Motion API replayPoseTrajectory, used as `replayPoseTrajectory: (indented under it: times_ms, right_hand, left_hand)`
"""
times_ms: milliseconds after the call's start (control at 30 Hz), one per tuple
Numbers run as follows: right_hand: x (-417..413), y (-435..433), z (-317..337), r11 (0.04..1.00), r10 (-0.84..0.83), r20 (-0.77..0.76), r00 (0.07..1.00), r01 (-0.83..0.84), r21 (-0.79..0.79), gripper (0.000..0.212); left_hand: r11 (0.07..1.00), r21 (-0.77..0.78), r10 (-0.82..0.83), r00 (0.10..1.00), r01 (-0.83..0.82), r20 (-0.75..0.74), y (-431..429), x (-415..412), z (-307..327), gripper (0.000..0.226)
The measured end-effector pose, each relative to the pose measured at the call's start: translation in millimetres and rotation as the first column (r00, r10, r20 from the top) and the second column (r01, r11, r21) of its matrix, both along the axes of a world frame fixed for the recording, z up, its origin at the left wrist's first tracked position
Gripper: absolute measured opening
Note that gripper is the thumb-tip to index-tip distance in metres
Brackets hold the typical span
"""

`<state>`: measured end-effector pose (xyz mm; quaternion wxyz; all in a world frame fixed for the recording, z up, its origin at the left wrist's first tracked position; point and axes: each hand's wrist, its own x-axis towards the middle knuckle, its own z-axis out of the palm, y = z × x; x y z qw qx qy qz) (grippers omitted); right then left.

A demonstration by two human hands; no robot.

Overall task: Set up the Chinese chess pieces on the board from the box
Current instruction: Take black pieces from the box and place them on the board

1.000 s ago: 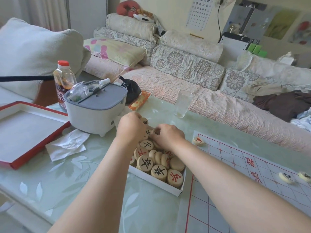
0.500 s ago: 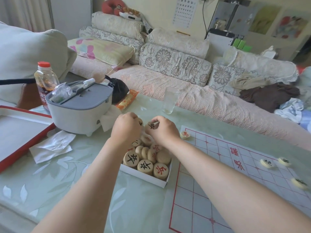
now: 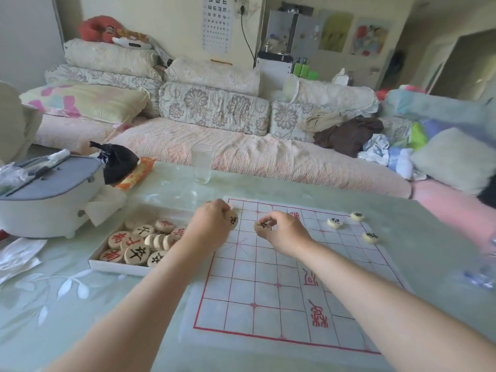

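Left hand (image 3: 212,228) curled round a black-marked piece (image 3: 233,220), right hand (image 3: 288,234) pinching a second piece (image 3: 263,226), both over board (image 3: 263,299) top-left corner, mid frame. Box (image 3: 115,265) of loose pieces (image 3: 137,253) just left of board. Three placed pieces (image 3: 334,222) right of centre

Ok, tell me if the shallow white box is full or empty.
Partly full: round wooden chess pieces crowd the near end of the box; far end bare.
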<state>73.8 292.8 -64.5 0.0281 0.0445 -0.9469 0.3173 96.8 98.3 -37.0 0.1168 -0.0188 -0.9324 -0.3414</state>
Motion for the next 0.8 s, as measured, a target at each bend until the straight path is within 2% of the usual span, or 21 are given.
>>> replayPoseTrajectory:
  times_ms: [100,200,400,667,800]
  right_hand:
    - [14.7,49.1,-6.4,0.998,-0.062,0.003,0.998,0.062,0.009,0.016]
    - [22.4,91.0,-13.3,0.991,-0.131,0.029,0.991,0.13,0.036,0.015]
    - [32.3,158.2,-10.5,0.963,-0.269,0.055,0.962,0.266,0.05,0.016]
    - [30.4,166.2,-27.9,0.965,-0.261,0.073,0.963,0.259,0.034,0.021]
    - [30.4,159.4,-27.2,0.955,-0.259,0.061,0.964,0.246,0.166,0.019]
  left_hand:
    - [0.998,0.031,-0.056,0.996,0.054,0.067,40.6,4.7,-3.0,0.027]
    - [0.984,0.131,-0.14,0.977,0.12,0.16,73.5,7.8,-9.8,0.029]
    - [0.946,0.288,-0.24,0.92,0.15,0.309,117.7,9.8,-26.7,0.025]
    - [0.909,0.412,-0.23,0.897,0.059,0.378,130.4,2.8,-46.1,0.015]
    - [0.868,0.495,-0.249,0.888,0.028,0.386,138.2,1.9,-48.5,0.013]
